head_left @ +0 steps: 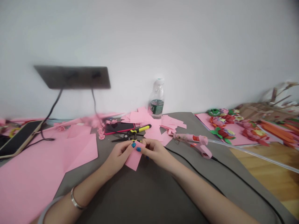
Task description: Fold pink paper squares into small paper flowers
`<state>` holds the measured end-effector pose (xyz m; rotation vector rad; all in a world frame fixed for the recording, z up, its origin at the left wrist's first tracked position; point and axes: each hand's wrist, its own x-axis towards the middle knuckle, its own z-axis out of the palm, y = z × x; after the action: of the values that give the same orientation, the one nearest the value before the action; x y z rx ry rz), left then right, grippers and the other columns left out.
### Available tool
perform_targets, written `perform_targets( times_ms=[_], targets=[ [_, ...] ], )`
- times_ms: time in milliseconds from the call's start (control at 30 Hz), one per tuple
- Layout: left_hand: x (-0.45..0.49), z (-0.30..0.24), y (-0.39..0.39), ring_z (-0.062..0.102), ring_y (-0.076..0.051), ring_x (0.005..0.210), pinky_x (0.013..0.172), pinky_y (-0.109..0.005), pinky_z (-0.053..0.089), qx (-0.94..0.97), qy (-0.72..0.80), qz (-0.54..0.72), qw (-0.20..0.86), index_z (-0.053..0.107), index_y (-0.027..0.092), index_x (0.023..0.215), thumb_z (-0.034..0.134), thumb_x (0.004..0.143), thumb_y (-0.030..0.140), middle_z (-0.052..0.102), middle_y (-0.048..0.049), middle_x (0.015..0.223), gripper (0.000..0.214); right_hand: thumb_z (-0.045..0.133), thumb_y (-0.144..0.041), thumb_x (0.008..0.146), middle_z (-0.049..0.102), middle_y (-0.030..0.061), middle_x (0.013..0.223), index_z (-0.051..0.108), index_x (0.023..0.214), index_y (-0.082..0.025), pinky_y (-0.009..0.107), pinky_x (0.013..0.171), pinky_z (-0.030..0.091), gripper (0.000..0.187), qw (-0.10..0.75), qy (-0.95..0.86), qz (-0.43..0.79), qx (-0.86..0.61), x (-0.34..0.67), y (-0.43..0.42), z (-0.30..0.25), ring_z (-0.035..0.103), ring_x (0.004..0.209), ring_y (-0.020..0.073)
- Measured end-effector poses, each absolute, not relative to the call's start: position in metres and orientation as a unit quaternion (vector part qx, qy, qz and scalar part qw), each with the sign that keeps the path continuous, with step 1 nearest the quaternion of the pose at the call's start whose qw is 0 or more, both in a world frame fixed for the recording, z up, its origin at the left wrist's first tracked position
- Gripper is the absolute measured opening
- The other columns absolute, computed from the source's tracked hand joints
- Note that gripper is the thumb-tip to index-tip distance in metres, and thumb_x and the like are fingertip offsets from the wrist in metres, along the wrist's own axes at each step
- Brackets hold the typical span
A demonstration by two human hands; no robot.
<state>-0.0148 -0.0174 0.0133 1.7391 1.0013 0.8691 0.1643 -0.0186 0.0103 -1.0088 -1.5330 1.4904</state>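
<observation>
Centrally, left hand (118,155): pinching the top of a pink paper piece (133,161), thumb over it
Right hand (157,152): pinching the same edge, fingertips partly hidden
Pink paper piece: held low over grey mat (140,199)
Just beyond: cutters (128,135), glue gun (198,143)
Blurred: dark wall panel (72,76), cables hanging
Cut off: elbows

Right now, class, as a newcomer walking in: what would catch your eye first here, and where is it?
The left hand and right hand, blue-nailed, pinch a pink paper square together at the centre of the grey mat. A big pink sheet spreads at the left, and a pink glue gun lies just right of the hands. Bright paper flowers sit far right.
</observation>
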Motion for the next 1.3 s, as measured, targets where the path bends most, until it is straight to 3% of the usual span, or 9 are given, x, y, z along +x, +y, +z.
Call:
perform_targets(
  times_ms=[133,300,433,967,1067,1167,1233,1300],
  targets=[
    [-0.0167,0.0128,-0.0167,0.052,-0.015,0.067,0.058,-0.024,0.039,0.722,0.391,0.321,0.472,0.065,0.014,0.084,0.045,0.095,0.046,0.061,-0.0024,0.075,0.04,0.067,-0.061,0.077,0.038,-0.0064,0.057,0.042,0.064,-0.02,0.024,0.05,0.022,0.05,0.387,-0.588,0.583,-0.405,0.1682,-0.0152,0.0078,0.033,0.053,0.0087],
    [-0.0164,0.0115,-0.0168,0.063,-0.016,0.056,0.051,-0.024,0.046,0.659,0.367,0.285,0.592,0.06,0.014,0.094,0.054,0.09,0.051,0.07,-0.0059,0.072,0.037,0.067,-0.059,0.077,0.042,-0.0058,0.058,0.044,0.065,-0.02,0.024,0.05,0.023,0.048,0.401,-0.579,0.576,-0.415,0.1712,-0.0131,0.0074,0.034,0.052,0.0089],
    [-0.0164,0.0129,-0.0157,0.063,-0.013,0.048,0.051,-0.024,0.047,0.641,0.379,0.276,0.607,0.059,0.012,0.095,0.059,0.088,0.05,0.076,-0.0104,0.072,0.039,0.069,-0.06,0.075,0.038,-0.0067,0.056,0.041,0.063,-0.02,0.024,0.05,0.022,0.05,0.41,-0.572,0.58,-0.409,0.1714,-0.012,0.008,0.034,0.052,0.0088],
    [-0.0153,0.0135,-0.0141,0.067,-0.016,0.058,0.05,-0.022,0.049,0.625,0.371,0.275,0.629,0.059,0.013,0.096,0.073,0.077,0.032,0.071,-0.0043,0.066,0.03,0.07,-0.066,0.07,0.038,-0.007,0.056,0.04,0.062,-0.021,0.024,0.051,0.022,0.055,0.425,-0.568,0.573,-0.41,0.1698,-0.0108,0.0071,0.033,0.052,0.0089],
    [-0.0161,0.0118,-0.0145,0.064,-0.015,0.054,0.049,-0.022,0.047,0.636,0.365,0.269,0.624,0.061,0.013,0.093,0.068,0.081,0.043,0.07,-0.0047,0.064,0.033,0.07,-0.064,0.072,0.038,-0.0065,0.058,0.04,0.062,-0.02,0.024,0.052,0.023,0.054,0.425,-0.58,0.567,-0.402,0.1707,-0.0101,0.0058,0.033,0.054,0.009],
    [-0.0177,0.0089,-0.0161,0.06,-0.014,0.049,0.048,-0.023,0.043,0.651,0.369,0.276,0.604,0.062,0.013,0.086,0.047,0.091,0.058,0.069,-0.0061,0.061,0.048,0.069,-0.062,0.075,0.039,-0.006,0.059,0.041,0.063,-0.02,0.024,0.053,0.022,0.052,0.418,-0.59,0.569,-0.391,0.1711,-0.011,0.0053,0.032,0.056,0.009],
    [-0.0189,0.0073,-0.0173,0.06,-0.016,0.054,0.053,-0.025,0.044,0.671,0.379,0.29,0.567,0.063,0.013,0.085,0.037,0.095,0.057,0.069,-0.0063,0.064,0.053,0.069,-0.06,0.077,0.038,-0.006,0.06,0.042,0.064,-0.019,0.024,0.053,0.021,0.05,0.406,-0.595,0.578,-0.383,0.1703,-0.013,0.0063,0.03,0.057,0.009],
    [-0.0199,0.0065,-0.018,0.06,-0.017,0.065,0.06,-0.026,0.044,0.702,0.39,0.306,0.512,0.064,0.013,0.085,0.037,0.097,0.052,0.069,-0.0054,0.072,0.049,0.069,-0.058,0.078,0.037,-0.0058,0.062,0.042,0.065,-0.019,0.024,0.053,0.02,0.049,0.393,-0.602,0.586,-0.373,0.1687,-0.0158,0.0085,0.029,0.058,0.0091]
  ],
)
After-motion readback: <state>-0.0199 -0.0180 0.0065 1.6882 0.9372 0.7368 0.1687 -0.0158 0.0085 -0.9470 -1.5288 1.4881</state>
